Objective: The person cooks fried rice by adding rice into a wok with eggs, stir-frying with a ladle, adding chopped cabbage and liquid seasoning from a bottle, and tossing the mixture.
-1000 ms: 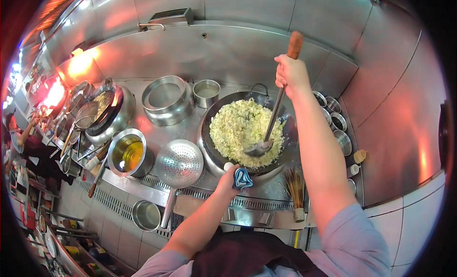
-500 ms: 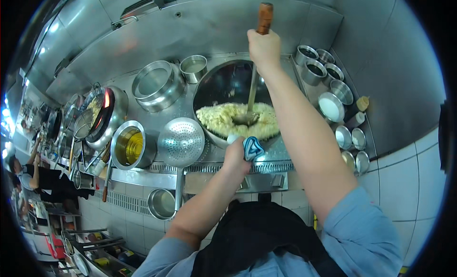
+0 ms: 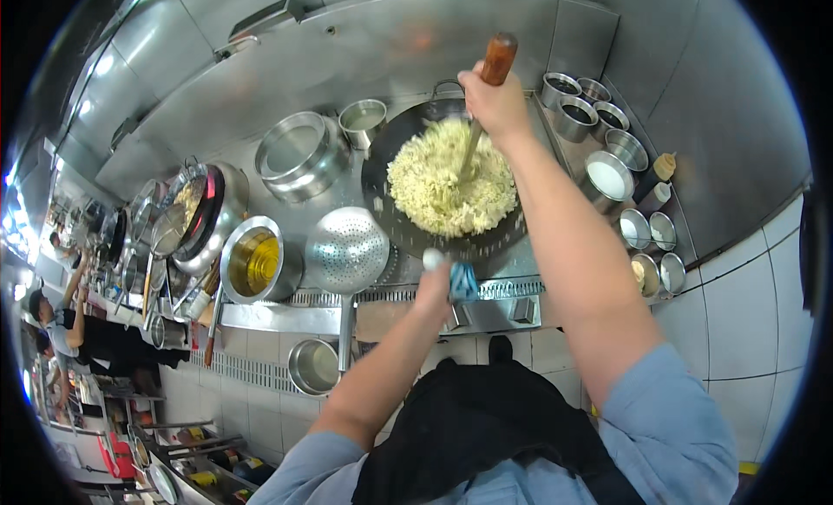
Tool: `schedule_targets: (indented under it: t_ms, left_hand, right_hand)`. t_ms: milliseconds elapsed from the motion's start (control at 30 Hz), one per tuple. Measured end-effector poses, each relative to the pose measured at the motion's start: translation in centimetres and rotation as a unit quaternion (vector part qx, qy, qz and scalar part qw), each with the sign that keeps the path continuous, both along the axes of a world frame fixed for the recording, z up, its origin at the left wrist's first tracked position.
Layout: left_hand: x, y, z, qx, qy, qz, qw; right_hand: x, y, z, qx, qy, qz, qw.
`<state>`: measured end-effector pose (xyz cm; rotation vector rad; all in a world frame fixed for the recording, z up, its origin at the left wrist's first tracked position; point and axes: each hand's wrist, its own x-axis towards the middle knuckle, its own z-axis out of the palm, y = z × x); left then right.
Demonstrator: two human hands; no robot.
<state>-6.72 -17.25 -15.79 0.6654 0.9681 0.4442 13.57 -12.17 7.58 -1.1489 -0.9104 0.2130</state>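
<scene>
My right hand is wrapped round the wooden grip of a ladle. Its metal shaft slants down into the rice, which hides the bowl. Pale yellow fried rice spreads in a mound across the dark wok, with loose grains around it. At the wok's near rim, my left hand is closed on a folded blue-and-white cloth, slightly blurred. Something white covers the thumb tip. Whether a wok handle lies inside the cloth is hidden.
Left of the wok lie a perforated strainer, a pot of yellow oil and stacked steel basins. Seasoning tins and bottles line the right side. Another wok stands far left, near a person in a black apron.
The rice has moved from the wok's near side to a broad mound in its middle. My right hand and ladle have shifted slightly down and right. The whole view has shifted a little.
</scene>
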Motion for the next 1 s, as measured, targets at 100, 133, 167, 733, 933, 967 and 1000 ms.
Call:
schedule_targets:
  t_ms: [100, 133, 167, 733, 933, 967, 1000]
  left_hand:
    - [-4.8, -4.1, 0.2, -0.059, 0.069, -0.069, 0.993]
    - [-4.2, -4.6, 2.3, -0.034, 0.043, -0.047, 0.997]
    - [-3.2, -4.5, 5.0, -0.031, 0.033, -0.028, 0.999]
    - [1.1, 0.3, 10.0, -0.061, -0.057, 0.028, 0.996]
    - [-2.6, -4.5, 1.7, -0.007, 0.022, -0.028, 0.999]
    - [-2.2, -4.7, 2.3, 0.007, 0.037, -0.017, 0.999]
    - [-1.1, -3.8, 2.3, -0.015, 0.012, 0.008, 1.000]
  right_hand:
    - [-0.7, -2.5, 6.0, 0.041, 0.014, 0.060, 0.997]
    - [-1.7, -4.1, 7.9, 0.052, 0.029, 0.070, 0.996]
    - [-2.5, -5.6, 9.0, 0.061, 0.045, 0.077, 0.994]
    - [-0.6, 1.9, 5.2, -0.009, 0.066, -0.034, 0.997]
    - [4.3, 1.6, 7.3, 0.080, 0.092, -0.008, 0.992]
    - [3.9, 0.7, 9.3, 0.083, 0.090, -0.013, 0.992]
    - [3.6, -0.1, 11.2, 0.100, 0.063, -0.001, 0.993]
